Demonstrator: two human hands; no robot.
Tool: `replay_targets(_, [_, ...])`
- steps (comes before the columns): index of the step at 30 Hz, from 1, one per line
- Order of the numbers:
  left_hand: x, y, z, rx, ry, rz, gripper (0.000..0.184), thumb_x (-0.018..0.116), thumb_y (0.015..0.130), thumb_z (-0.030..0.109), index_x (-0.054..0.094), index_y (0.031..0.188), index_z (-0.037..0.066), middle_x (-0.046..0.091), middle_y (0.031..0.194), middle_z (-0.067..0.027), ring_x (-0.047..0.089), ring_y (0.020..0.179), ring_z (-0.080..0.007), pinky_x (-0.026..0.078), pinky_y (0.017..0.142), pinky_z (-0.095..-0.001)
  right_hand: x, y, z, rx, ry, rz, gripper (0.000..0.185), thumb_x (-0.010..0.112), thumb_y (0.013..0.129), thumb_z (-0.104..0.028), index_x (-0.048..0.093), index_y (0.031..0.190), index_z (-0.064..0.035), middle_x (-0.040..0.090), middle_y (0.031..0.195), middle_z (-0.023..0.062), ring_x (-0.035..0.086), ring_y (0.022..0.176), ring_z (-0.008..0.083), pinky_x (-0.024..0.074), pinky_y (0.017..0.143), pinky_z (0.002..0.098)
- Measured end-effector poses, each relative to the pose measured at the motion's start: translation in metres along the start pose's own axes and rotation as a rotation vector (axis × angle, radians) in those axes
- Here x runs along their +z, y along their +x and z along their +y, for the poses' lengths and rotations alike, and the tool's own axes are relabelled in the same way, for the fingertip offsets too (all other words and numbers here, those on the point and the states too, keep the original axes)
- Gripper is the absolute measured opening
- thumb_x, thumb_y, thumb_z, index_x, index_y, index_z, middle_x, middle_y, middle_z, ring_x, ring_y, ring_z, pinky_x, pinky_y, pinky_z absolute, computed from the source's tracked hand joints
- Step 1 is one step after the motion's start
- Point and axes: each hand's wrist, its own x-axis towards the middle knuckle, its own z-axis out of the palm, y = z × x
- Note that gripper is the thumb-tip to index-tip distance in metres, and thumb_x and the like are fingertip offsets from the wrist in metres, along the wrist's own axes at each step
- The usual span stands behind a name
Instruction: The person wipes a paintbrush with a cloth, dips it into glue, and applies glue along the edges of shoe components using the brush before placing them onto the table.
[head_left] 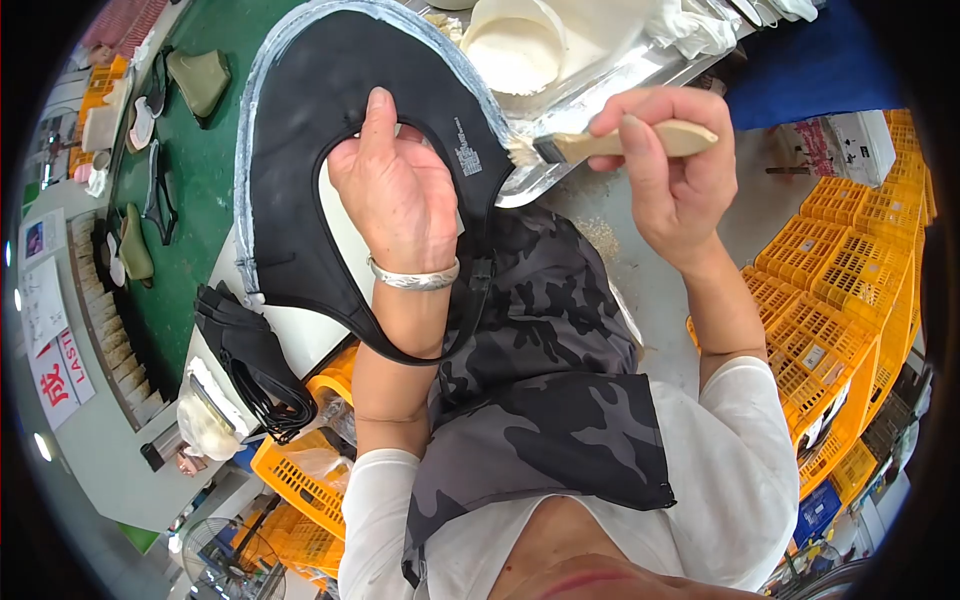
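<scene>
My left hand (pixel 395 195) reaches up through the opening of a black shoe upper (pixel 300 110), its thumb lying on the dark material and its fingers behind it. A pale whitish coating runs along the upper's outer edge, and small white print shows near the opening. In my right hand (pixel 670 170) is a brush (pixel 590 147) with a wooden handle, pinched between thumb and fingers. Its pale bristles meet the right edge of the upper. Behind lies a white tub (pixel 515 50) of white paste on a metal tray (pixel 545 180).
Folded black pieces (pixel 250 360) hang at the worktop's edge on my left. Further left, a green surface (pixel 215 140) holds several shoe parts. Yellow crates (pixel 815 320) stand stacked on my right, and another yellow crate (pixel 300 490) sits low on the left. White cloth (pixel 695 30) lies beyond the brush.
</scene>
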Motion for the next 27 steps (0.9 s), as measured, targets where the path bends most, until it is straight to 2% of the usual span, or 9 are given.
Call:
replay_targets(4, [-0.003,0.003,-0.003,-0.009,-0.013,0.008,0.013,0.051,0.088,-0.004,0.059,0.098,-0.005,0.062,0.102,-0.0106,0.062,0.091,-0.0177,0.051,0.084,-0.0299,0.001,-0.003,-0.003,-0.033,-0.056,-0.020,0.017,0.060,0.082,0.003,0.049,0.094,0.0024,0.064,0.076,0.0076,0.062,0.058,0.0118,0.0488,0.053,0.0216])
replay_targets(6, [-0.002,0.004,-0.004,0.005,0.011,0.030,0.015,0.050,0.090,0.000,0.055,0.101,-0.009,0.060,0.103,-0.0146,0.058,0.096,-0.0224,0.046,0.090,-0.0361,0.002,-0.002,-0.001,-0.062,-0.062,-0.051,0.019,0.061,0.080,0.004,0.049,0.094,0.0024,0.064,0.076,0.0079,0.062,0.059,0.0133,0.0489,0.053,0.0224])
replay_targets(8, [-0.003,0.005,-0.001,-0.004,0.003,0.047,0.016,0.050,0.090,0.001,0.055,0.102,-0.009,0.060,0.104,-0.0143,0.058,0.096,-0.0226,0.046,0.091,-0.0367,0.005,0.000,0.001,-0.093,-0.068,-0.082,0.021,0.063,0.078,0.005,0.049,0.094,0.0023,0.064,0.075,0.0083,0.062,0.060,0.0148,0.0490,0.054,0.0232])
replay_targets(11, [-0.004,0.004,0.003,-0.028,-0.005,0.052,0.016,0.050,0.091,0.001,0.055,0.103,-0.008,0.060,0.106,-0.0137,0.057,0.097,-0.0228,0.045,0.092,-0.0375,0.011,0.008,0.008,-0.299,-0.091,-0.195,0.017,0.052,0.087,0.005,0.040,0.099,0.0029,0.062,0.086,0.0189,0.061,0.066,0.0139,0.0513,0.058,0.0229])
replay_targets(12, [-0.004,0.003,0.004,-0.044,-0.004,0.042,0.017,0.050,0.091,0.002,0.055,0.104,-0.008,0.059,0.106,-0.0134,0.057,0.098,-0.0227,0.044,0.093,-0.0378,0.015,0.010,0.010,-0.318,-0.082,-0.161,0.017,0.051,0.086,0.006,0.040,0.099,0.0038,0.062,0.085,0.0191,0.062,0.067,0.0144,0.0517,0.058,0.0232])
replay_targets(15, [-0.004,0.000,0.004,-0.033,-0.004,0.032,0.012,0.051,0.089,-0.002,0.057,0.099,-0.005,0.062,0.102,-0.0099,0.061,0.091,-0.0168,0.050,0.083,-0.0296,0.024,0.024,0.016,-0.355,-0.069,-0.087,0.016,0.050,0.086,0.006,0.040,0.098,0.0046,0.062,0.085,0.0192,0.062,0.067,0.0142,0.0527,0.058,0.0234])
replay_targets(19, [-0.009,-0.002,0.004,-0.039,0.022,0.018,0.012,0.052,0.089,-0.002,0.058,0.098,-0.004,0.062,0.101,-0.0090,0.061,0.091,-0.0158,0.050,0.082,-0.0281,0.034,0.043,0.021,-0.366,-0.088,-0.037,0.017,0.050,0.088,0.005,0.040,0.100,0.0055,0.062,0.086,0.0188,0.062,0.069,0.0146,0.0559,0.059,0.0244])
replay_targets(21, [-0.006,-0.002,0.004,-0.040,0.016,0.021,0.012,0.052,0.089,-0.002,0.059,0.098,-0.003,0.062,0.102,-0.0084,0.061,0.091,-0.0151,0.050,0.082,-0.0275,0.040,0.057,0.024,-0.331,-0.059,0.111,0.022,0.066,0.079,-0.001,0.050,0.094,0.0004,0.065,0.078,0.0064,0.066,0.065,0.0186,0.0510,0.055,0.0255])
replay_targets(27, [-0.012,0.022,0.011,0.081,-0.009,0.084,0.010,0.054,0.088,-0.001,0.059,0.096,-0.002,0.062,0.099,-0.0066,0.060,0.087,-0.0130,0.049,0.077,-0.0251,0.024,0.099,0.005,-0.215,0.216,0.081,0.017,0.057,0.088,-0.003,0.047,0.099,0.0034,0.064,0.083,0.0087,0.064,0.069,0.0124,0.0546,0.058,0.0210])
